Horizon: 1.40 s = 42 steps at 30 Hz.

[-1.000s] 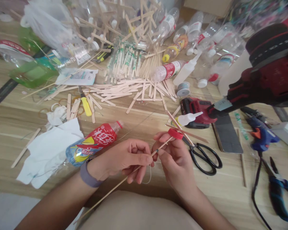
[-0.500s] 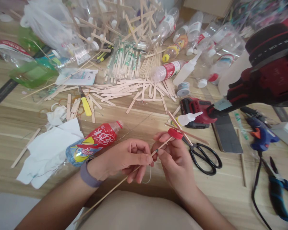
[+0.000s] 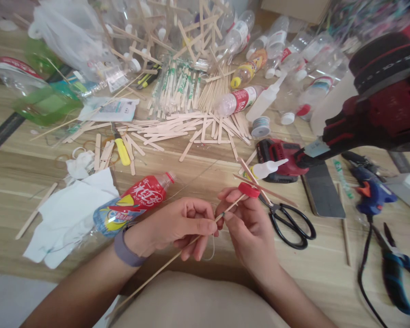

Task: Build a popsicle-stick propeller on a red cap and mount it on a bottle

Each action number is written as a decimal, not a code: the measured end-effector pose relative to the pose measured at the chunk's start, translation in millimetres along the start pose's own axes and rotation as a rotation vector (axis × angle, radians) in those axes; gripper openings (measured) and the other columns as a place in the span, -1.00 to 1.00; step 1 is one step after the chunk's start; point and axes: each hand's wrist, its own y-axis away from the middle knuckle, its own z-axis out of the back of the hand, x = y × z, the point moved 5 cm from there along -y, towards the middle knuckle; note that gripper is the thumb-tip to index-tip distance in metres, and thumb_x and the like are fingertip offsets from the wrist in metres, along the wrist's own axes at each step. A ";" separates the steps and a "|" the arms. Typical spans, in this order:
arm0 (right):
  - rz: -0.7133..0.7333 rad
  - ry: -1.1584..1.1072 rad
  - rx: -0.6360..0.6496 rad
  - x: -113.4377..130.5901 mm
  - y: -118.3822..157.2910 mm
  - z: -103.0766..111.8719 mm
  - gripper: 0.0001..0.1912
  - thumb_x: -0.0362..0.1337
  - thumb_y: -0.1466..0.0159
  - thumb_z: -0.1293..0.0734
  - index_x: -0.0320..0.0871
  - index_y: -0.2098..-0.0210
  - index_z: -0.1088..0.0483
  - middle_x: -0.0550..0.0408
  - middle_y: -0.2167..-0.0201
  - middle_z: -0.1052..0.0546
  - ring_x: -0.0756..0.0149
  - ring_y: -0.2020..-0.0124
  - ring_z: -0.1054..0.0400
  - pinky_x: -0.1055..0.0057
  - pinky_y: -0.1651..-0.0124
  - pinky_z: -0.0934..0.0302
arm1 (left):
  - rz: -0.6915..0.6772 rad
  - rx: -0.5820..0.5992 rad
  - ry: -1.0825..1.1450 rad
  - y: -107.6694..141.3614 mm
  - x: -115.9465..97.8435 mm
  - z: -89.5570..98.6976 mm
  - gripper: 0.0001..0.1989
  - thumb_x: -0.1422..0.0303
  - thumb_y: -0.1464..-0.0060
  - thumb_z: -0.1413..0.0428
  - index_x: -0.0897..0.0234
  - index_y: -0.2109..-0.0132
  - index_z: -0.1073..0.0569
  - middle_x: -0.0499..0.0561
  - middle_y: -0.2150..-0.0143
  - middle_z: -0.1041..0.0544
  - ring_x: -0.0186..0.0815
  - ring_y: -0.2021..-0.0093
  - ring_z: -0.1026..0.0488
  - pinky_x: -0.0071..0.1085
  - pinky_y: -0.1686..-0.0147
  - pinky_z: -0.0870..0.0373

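Observation:
A long thin wooden stick (image 3: 150,279) slants up to the right through both hands. My left hand (image 3: 191,228) pinches it between thumb and fingers. Further up the stick, my right hand (image 3: 248,228) is closed round it, close to a small dark wrap of thread (image 3: 222,214). At the stick's upper end sits a red bottle cap (image 3: 248,190), with flat wooden strips (image 3: 267,187) crossing at it. A loop of pale thread (image 3: 213,249) hangs below my fingers. An ice tea bottle (image 3: 133,204) lies beside my left wrist.
Black scissors (image 3: 292,226) lie right of my right hand, near a phone (image 3: 323,189), a glue gun (image 3: 376,189) and pliers (image 3: 394,269). A red power tool (image 3: 372,109) juts in from the right. Behind are loose craft sticks (image 3: 167,130) and plastic bottles (image 3: 241,101).

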 end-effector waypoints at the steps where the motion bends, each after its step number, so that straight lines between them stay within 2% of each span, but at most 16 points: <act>1: -0.001 0.004 -0.001 -0.3 -0.2 0.0 -0.79 -0.47 -0.24 -0.29 -0.04 0.21 -0.40 0.13 0.16 -0.38 0.51 0.44 -0.36 0.55 0.49 -0.33 | -0.002 -0.001 0.001 0.0 0.0 0.0 -0.73 0.20 -0.11 -0.18 0.30 0.38 -0.35 -0.11 0.62 -0.49 -0.53 0.74 -0.30 -0.66 0.78 -0.02; 16: 0.002 0.006 0.006 -0.6 -1.4 0.4 -0.80 -0.46 -0.25 -0.30 -0.04 0.20 -0.39 0.13 0.16 -0.39 0.50 0.44 -0.36 0.55 0.49 -0.33 | 0.010 0.011 -0.002 -0.2 -0.1 0.3 -0.74 0.20 -0.11 -0.17 0.30 0.36 -0.36 -0.12 0.62 -0.49 -0.53 0.74 -0.31 -0.67 0.78 -0.06; 29: -0.046 0.002 -0.031 -2.0 -1.4 2.7 -0.84 -0.40 -0.25 -0.34 -0.04 0.20 -0.42 0.17 0.25 -0.42 0.51 0.49 -0.35 0.51 0.45 -0.33 | -0.007 -0.004 0.043 -0.4 -0.8 1.4 -0.76 0.23 -0.12 -0.17 0.30 0.37 -0.37 -0.11 0.62 -0.49 -0.53 0.74 -0.29 -0.67 0.78 -0.03; 34: -0.046 0.011 -0.055 -1.5 -2.7 3.1 -0.85 -0.40 -0.25 -0.34 -0.04 0.21 -0.43 0.17 0.23 -0.43 0.52 0.51 -0.36 0.49 0.44 -0.33 | -0.039 -0.020 0.046 -1.1 -3.3 0.8 -0.78 0.25 -0.11 -0.16 0.30 0.38 -0.37 -0.13 0.63 -0.48 -0.55 0.75 -0.26 -0.68 0.79 -0.01; 42: -0.056 0.068 -0.067 -1.6 -2.9 3.0 -0.86 -0.37 -0.26 -0.32 -0.04 0.19 -0.42 0.21 0.48 -0.45 0.41 0.52 -0.38 0.43 0.44 -0.34 | -0.048 -0.053 0.031 -2.0 -4.8 2.1 -0.78 0.25 -0.12 -0.15 0.30 0.39 -0.37 -0.13 0.64 -0.47 -0.55 0.76 -0.23 -0.67 0.78 -0.07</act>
